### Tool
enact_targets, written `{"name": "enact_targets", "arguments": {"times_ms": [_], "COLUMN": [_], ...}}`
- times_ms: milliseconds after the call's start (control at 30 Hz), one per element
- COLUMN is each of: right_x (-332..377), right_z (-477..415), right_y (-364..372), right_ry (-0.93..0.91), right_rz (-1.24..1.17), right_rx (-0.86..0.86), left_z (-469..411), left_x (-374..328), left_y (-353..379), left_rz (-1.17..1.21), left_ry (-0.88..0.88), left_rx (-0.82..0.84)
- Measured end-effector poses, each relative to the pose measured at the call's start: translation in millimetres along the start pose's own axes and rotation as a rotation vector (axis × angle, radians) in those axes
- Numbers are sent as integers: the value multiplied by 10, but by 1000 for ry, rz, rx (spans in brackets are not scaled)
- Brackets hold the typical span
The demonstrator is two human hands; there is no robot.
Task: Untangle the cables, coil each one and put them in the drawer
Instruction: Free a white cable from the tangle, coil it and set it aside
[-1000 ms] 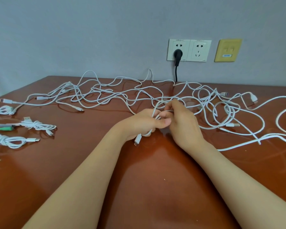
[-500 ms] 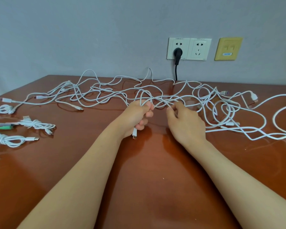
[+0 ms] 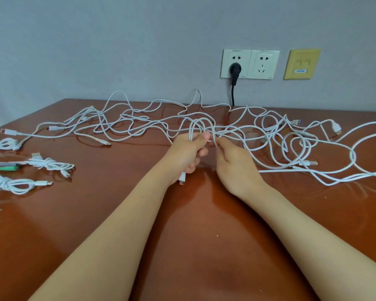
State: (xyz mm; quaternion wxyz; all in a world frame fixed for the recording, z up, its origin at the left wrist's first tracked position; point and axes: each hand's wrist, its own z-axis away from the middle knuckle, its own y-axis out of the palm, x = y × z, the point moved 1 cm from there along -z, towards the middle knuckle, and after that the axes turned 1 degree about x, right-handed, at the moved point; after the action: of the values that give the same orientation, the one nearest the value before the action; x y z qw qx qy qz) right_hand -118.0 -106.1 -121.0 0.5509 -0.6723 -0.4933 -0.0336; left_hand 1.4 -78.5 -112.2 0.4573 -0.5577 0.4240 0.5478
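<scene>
My left hand (image 3: pixel 187 153) has its fingers curled round a white cable (image 3: pixel 192 130). A few loops of it stand up above my fist. Its connector (image 3: pixel 182 178) pokes out under my palm, just above the table (image 3: pixel 204 246).

My right hand (image 3: pixel 234 165) is just beside the left, nearly touching. Thumb and forefinger pinch a white strand (image 3: pixel 213 135) right by my left thumb, and the other fingers are loosely curled. I can't tell if that strand is the same cable.

Both hands sit mid-table at the near edge of the tangle of white cables (image 3: pixel 129 115). The tangle runs across the far half of the table, behind my hands and out to both sides. Loose loops (image 3: pixel 290 146) lie right of my right hand, with a USB plug (image 3: pixel 310 163) among them.

Far left, well apart from my hands, are coiled cable bundles (image 3: pixel 49 165), with a green object (image 3: pixel 3 168) between them at the table edge.

The back wall (image 3: pixel 96 51) has a double wall socket (image 3: pixel 250 64) with a black plug (image 3: pixel 234 69) in the left outlet. Its black cord (image 3: pixel 233 95) drops behind the table. A yellow wall plate (image 3: pixel 302 64) is just right of the socket.
</scene>
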Motion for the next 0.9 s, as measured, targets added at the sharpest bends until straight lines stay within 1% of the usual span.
{"name": "enact_targets", "arguments": {"times_ms": [133,267,367,433,533,600,633,667,767,900], "right_x": [5,-25,-23,-9,15,21,23,23,22,2], "right_z": [3,-9,-9,-4,1,3,6,6,0,-4], "right_y": [14,37,48,60,55,40,37,40,56,63], "right_ry": [-69,-83,-67,-47,-53,-47,-42,-41,-49,-58], "right_rz": [9,129,204,288,396,407,402,399,386,364], "right_rx": [41,85,101,94,71,59,52,45,21,10], "left_z": [3,11,-15,-38,-64,-80,-86,-94,-105,-103], "left_x": [1,10,29,37,51,64,67,66,32,4], "left_y": [6,29,86,114,100,80,71,67,51,0], "left_rz": [25,-58,-285,-386,-460,-467,-436,-356,29,377], "left_ry": [13,76,137,161,162,146,132,110,21,-54], "left_rx": [48,62,-56,-128,-198,-211,-205,-199,-192,-162]}}
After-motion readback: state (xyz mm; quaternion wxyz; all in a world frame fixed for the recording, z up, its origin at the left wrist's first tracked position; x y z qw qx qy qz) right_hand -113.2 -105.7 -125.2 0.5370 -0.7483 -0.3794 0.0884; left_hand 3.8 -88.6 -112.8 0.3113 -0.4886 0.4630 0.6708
